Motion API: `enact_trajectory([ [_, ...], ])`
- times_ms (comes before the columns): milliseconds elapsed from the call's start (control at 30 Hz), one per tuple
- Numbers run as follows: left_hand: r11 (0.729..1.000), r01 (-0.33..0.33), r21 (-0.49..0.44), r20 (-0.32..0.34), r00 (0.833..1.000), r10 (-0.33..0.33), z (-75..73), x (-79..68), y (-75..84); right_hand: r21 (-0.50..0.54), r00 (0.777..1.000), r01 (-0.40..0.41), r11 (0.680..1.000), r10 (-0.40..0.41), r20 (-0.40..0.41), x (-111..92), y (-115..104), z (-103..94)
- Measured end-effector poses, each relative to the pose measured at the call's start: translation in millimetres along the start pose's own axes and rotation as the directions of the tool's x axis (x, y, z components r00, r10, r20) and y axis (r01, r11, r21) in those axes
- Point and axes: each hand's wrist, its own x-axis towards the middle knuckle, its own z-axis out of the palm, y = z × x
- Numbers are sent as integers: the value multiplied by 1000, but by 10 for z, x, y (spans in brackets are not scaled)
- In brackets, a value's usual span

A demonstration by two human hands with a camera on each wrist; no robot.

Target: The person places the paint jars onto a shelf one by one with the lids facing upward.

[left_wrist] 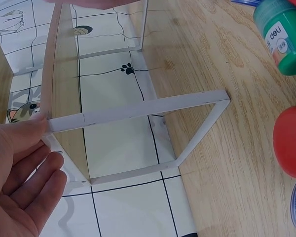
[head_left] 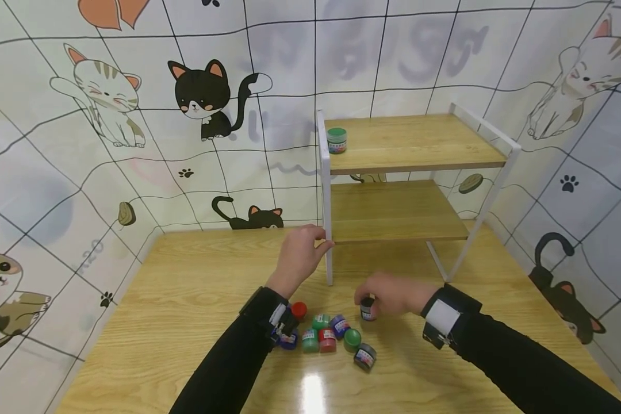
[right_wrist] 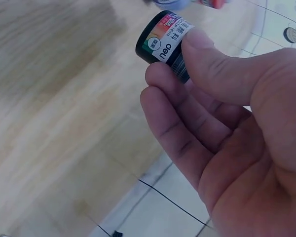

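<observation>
My right hand (head_left: 393, 294) pinches a small black paint jar (right_wrist: 164, 42) between thumb and fingers, its printed label facing the right wrist camera. In the head view it holds the jar low over the table, right of the other jars. Higher up, my left hand (head_left: 299, 256) grips the near left post of a two-tier shelf rack (left_wrist: 138, 106), thumb against the white frame beside the lower shelf board. A green-lidded paint jar (head_left: 337, 141) stands at the left end of the top shelf.
Several paint jars cluster on the wooden table (head_left: 196, 299) between my forearms: a red one (head_left: 327, 340), a green-lidded one (head_left: 352, 340), a blue one (head_left: 340, 326) and a dark one (head_left: 364, 357) at the near right. A cat-patterned backdrop (head_left: 284, 132) surrounds the table.
</observation>
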Motion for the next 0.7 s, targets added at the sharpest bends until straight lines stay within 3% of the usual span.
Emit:
enact_trajectory([
  [433,1000,-4,20,-11,1000,4,-13,-7,2,-31,1000,5,1000,-5,1,-21,-183,-389],
  [700,1000,8,15,3,1000,-8,-10,-12,1,-47,1000,15,999,-16,-10,-40,-221,-530],
])
